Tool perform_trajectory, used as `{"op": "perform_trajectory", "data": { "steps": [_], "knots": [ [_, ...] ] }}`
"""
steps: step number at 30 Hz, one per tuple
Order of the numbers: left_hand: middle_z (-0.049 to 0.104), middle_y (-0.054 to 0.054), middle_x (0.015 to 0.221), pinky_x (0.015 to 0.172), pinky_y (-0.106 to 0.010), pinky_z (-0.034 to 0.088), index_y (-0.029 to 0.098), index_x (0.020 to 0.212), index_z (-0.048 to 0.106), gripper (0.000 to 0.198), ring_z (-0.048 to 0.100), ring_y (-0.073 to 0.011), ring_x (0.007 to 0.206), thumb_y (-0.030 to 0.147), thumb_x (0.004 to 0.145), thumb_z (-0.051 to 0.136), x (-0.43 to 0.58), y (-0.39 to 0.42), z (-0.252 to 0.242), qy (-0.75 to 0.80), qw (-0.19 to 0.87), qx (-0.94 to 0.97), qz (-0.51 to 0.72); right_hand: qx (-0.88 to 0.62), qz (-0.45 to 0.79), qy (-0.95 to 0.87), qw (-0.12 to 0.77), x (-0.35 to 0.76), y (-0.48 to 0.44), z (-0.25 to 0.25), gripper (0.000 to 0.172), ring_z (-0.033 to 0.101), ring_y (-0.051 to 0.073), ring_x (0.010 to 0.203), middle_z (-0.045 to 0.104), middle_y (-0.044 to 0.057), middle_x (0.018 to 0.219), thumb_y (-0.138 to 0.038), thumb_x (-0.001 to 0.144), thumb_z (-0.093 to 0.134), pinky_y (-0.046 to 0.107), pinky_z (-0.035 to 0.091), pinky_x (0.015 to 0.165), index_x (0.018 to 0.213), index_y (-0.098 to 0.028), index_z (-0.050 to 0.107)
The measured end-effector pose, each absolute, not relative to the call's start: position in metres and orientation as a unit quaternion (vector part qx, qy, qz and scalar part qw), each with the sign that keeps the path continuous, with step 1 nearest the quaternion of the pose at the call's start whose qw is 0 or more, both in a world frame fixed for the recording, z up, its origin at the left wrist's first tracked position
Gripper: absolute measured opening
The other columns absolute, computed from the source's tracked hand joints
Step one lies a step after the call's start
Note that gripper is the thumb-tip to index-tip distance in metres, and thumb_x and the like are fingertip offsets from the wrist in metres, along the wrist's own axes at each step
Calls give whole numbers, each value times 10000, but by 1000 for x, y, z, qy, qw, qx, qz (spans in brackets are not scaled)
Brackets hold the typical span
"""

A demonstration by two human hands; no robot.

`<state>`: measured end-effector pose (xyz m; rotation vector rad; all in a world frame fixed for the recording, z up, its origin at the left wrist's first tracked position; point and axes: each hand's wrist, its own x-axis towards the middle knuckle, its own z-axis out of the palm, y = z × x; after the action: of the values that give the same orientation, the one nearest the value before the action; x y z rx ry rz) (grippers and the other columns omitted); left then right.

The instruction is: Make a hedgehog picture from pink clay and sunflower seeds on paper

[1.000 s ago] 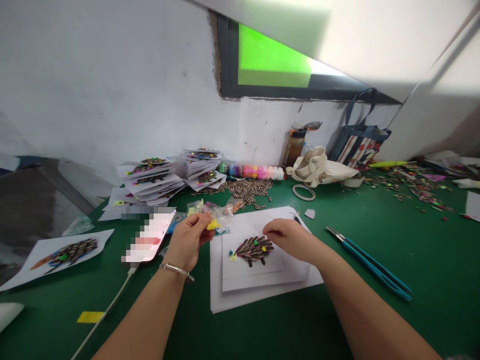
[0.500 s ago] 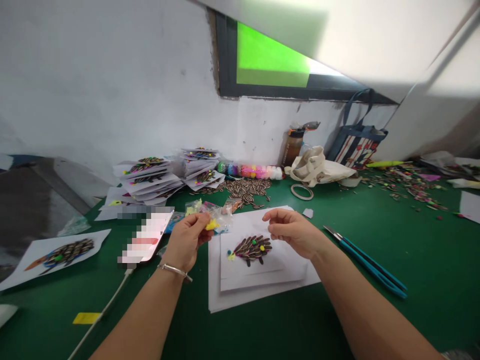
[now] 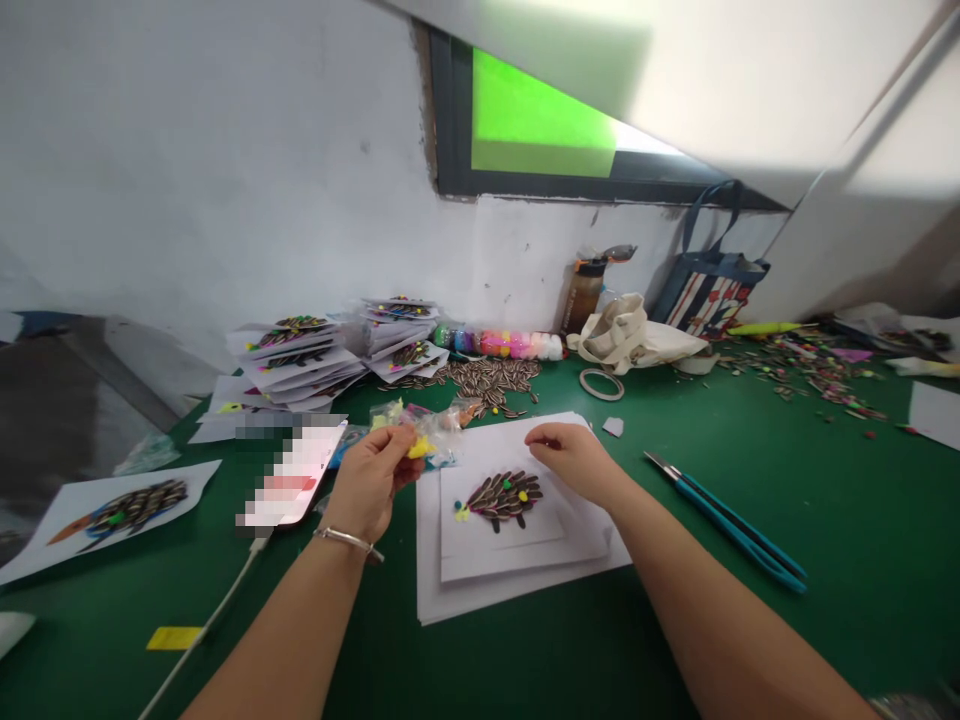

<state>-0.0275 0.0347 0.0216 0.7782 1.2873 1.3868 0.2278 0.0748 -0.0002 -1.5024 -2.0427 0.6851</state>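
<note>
Between the thumb and fingers of my left hand (image 3: 382,470) is a soft yellow lump of what looks like modelling clay (image 3: 420,447), close to small clear plastic bags (image 3: 450,420). My right hand (image 3: 574,455) hovers over the upper right of the white sheets, its fingers drawn together; anything between them is too small or hidden to make out. Below it lies a card (image 3: 469,555) bearing a hedgehog shape made of striped sunflower seeds (image 3: 506,497), with green and yellow dots, a blue nose dot and pale yellow bits at its pointed end.
Blue-handled tweezers (image 3: 727,525) lie at right. Left are a phone (image 3: 300,480) with its cable and a seed-picture sheet (image 3: 45,510). Behind are stacked seed pictures (image 3: 300,365), a seed pile (image 3: 491,380), a tape roll (image 3: 601,384) and a cloth bag (image 3: 637,340).
My right hand's fingers have closed together and turned downward, and its forearm has shifted slightly left. My left hand still holds the yellow lump in nearly the same place.
</note>
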Motion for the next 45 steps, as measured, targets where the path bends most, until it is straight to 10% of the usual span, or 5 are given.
{"op": "perform_trajectory", "data": {
  "steps": [20,45],
  "knots": [
    [601,27,604,471,-165,461,146,731,627,305,555,-67,489,406,645,761,-38,32,26,514,522,308,607,-585,25,-805,93,156,156,-13,194,584,226,922,649,125,963,-194,843,477,290,393,743,879,-154,663],
    [594,27,605,465,-175,454,150,708,605,331,554,-80,489,403,596,787,-31,35,23,549,512,315,581,-502,229,-797,244,227,57,-11,198,586,164,776,631,42,855,-198,815,516,280,443,732,825,-217,712]
  ]
}}
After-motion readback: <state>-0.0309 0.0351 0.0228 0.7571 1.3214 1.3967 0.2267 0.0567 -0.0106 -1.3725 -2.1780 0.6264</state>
